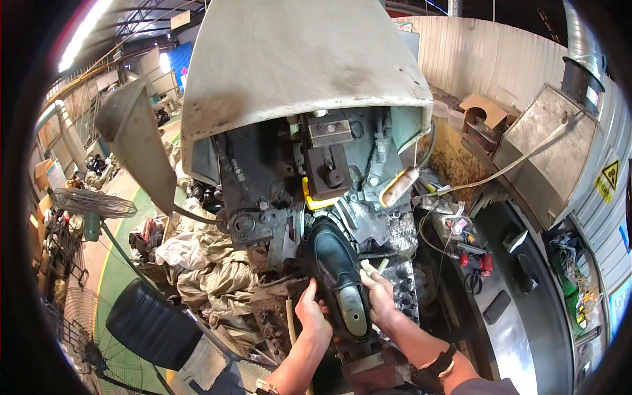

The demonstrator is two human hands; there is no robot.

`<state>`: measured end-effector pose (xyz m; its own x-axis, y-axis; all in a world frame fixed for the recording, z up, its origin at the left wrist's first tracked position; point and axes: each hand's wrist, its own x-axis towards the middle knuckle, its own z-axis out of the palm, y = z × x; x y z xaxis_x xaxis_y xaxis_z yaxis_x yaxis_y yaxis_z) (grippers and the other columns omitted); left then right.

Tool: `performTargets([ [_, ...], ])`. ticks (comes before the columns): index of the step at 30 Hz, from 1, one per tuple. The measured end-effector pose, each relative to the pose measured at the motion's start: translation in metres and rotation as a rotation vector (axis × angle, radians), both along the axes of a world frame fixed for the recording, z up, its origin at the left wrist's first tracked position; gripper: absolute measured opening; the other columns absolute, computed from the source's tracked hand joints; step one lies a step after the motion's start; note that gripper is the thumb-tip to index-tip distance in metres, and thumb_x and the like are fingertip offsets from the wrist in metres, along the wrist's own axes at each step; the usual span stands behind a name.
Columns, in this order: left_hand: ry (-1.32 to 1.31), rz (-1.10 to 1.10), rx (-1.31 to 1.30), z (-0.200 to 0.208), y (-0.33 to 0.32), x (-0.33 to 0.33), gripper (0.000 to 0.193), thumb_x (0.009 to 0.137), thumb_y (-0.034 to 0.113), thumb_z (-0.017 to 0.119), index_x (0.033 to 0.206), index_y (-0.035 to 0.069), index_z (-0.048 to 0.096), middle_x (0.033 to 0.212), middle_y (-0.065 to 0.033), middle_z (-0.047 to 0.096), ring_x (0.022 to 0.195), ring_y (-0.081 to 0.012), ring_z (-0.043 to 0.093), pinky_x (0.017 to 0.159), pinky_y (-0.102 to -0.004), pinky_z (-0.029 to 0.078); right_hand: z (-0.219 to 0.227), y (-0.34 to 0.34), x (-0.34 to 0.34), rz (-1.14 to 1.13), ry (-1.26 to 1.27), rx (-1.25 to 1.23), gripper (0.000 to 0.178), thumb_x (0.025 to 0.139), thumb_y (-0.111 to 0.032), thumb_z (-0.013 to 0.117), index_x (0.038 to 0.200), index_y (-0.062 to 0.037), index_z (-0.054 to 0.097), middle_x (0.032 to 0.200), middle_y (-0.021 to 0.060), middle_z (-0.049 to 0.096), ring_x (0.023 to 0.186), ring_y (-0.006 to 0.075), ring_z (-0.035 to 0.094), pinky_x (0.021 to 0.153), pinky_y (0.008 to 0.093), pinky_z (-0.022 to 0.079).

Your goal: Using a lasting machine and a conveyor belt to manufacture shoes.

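Note:
A dark shoe upper on a last [334, 263] sits sole-up in the jaws of a large grimy machine [309, 151], its pale insole [353, 311] facing me. My left hand [311, 309] grips the shoe's left side near the heel. My right hand [378, 295] holds the right side, fingers curled against the upper. The toe end points up into the machine's pincers under a yellow part [315, 200].
A big pale hood [296, 59] overhangs the machine. A wooden-handled lever [397, 187] sticks out to the right. A metal bench [507, 322] with tools and scissors curves at right. A black padded seat [153, 324], rags and fans [92, 203] lie at left.

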<state>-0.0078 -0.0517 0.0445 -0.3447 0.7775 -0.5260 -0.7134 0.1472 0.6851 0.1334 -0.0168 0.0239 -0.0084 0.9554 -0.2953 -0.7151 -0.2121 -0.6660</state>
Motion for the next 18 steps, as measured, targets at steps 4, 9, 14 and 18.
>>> performTargets([
  [4,-0.128,-0.015,0.026,-0.020,0.022,-0.005,0.026,0.091,0.032,0.071,0.100,0.007,0.068,0.081,0.0003,0.065,0.062,-0.0099,0.053,0.052,-0.0248,0.042,0.000,0.015,-0.006,-0.015,-0.006,-0.023,0.033,0.097,-0.009,0.064,0.129,-0.0020,0.059,0.108,0.0057,0.069,0.091,0.0139,0.066,0.080,0.0293,0.055],
  [9,-0.252,0.004,0.043,0.000,0.036,0.004,0.023,0.094,0.028,0.067,0.100,0.006,0.069,0.090,-0.0033,0.070,0.074,-0.0155,0.063,0.064,-0.0300,0.051,0.001,0.029,-0.004,-0.003,0.012,-0.050,0.031,0.097,-0.009,0.063,0.126,-0.0032,0.058,0.106,0.0070,0.069,0.089,0.0159,0.067,0.079,0.0313,0.056],
  [14,-0.301,-0.013,0.047,-0.010,0.040,0.000,0.023,0.096,0.027,0.063,0.101,0.006,0.069,0.094,-0.0050,0.072,0.077,-0.0176,0.065,0.071,-0.0322,0.054,0.003,0.031,-0.005,0.018,0.003,-0.102,0.028,0.097,-0.010,0.064,0.124,-0.0030,0.060,0.104,0.0061,0.070,0.084,0.0143,0.067,0.074,0.0296,0.056],
  [18,-0.298,-0.012,0.009,-0.009,0.039,0.003,0.023,0.096,0.027,0.062,0.102,0.006,0.069,0.095,-0.0048,0.072,0.077,-0.0172,0.065,0.071,-0.0322,0.054,-0.003,0.034,-0.003,0.020,0.011,-0.114,0.028,0.097,-0.010,0.063,0.124,-0.0034,0.059,0.102,0.0056,0.070,0.083,0.0145,0.067,0.073,0.0299,0.057],
])
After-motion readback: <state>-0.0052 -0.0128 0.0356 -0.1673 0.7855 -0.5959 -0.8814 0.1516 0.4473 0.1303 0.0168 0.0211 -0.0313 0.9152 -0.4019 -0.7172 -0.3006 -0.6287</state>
